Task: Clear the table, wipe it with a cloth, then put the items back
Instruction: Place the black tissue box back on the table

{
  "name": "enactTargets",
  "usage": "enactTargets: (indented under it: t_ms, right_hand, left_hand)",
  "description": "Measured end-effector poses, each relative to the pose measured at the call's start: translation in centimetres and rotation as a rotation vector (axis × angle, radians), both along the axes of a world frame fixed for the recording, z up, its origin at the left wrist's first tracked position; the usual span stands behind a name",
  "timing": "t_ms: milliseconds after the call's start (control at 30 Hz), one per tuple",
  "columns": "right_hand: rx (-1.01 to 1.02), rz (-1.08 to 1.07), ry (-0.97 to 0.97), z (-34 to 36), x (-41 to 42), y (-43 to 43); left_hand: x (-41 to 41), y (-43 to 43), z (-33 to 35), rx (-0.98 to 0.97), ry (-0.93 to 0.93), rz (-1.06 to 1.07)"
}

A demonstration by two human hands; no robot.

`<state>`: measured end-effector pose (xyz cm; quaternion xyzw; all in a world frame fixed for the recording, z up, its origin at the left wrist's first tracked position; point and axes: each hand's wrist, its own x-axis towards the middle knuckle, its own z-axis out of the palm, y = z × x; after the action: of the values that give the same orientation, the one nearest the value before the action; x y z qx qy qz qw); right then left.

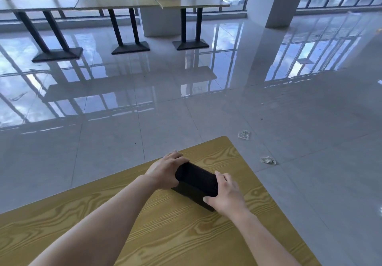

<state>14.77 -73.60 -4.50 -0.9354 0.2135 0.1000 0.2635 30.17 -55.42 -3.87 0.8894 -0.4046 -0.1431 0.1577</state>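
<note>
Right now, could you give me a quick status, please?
Left hand, right hand both gripping black cloth. Cloth on wooden table. Nothing in the way.

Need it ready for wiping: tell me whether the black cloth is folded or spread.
Folded: the black cloth forms a thick compact block.

Black cloth [196,183] on my table [165,234] near its far corner, my left hand [165,171] left of it, right hand [225,195] right, two wrappers [244,135] on floor beyond.

Both bare forearms reach forward, left hand [165,170] and right hand [226,195] curled in a facing grip.
</note>
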Motion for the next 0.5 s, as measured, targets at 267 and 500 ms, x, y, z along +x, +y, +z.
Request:
enactTargets:
  t_ms: [267,500]
  right_hand:
    - [-0.027,0.013,-0.113,1.7,-0.5,0.0]
    - [-0.071,0.138,-0.237,4.4,0.0,2.5]
  left_hand:
    - [-2.7,1.8,1.9,-0.113,-0.079,0.135]
    - [-6.3,7.1,3.5,-0.062,-0.256,0.298]
